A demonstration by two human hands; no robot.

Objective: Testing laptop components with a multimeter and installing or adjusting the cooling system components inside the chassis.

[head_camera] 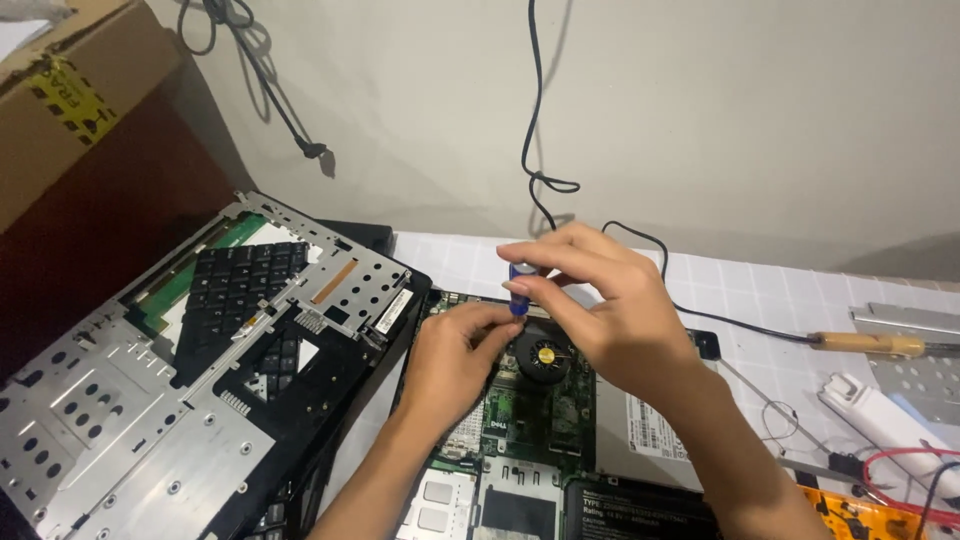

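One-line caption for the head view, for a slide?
Two hands, left and right, work a blue-handled screwdriver over an opened laptop.

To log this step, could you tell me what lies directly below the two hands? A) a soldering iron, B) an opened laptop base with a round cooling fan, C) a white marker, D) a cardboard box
B: the right hand and left hand hold a blue-handled screwdriver above the open laptop base, beside its cooling fan.

My hands (560,320) meet over the opened laptop base (540,440), the upturned keyboard cover (200,370) lying to its left and a soldering iron (870,343) to its right.
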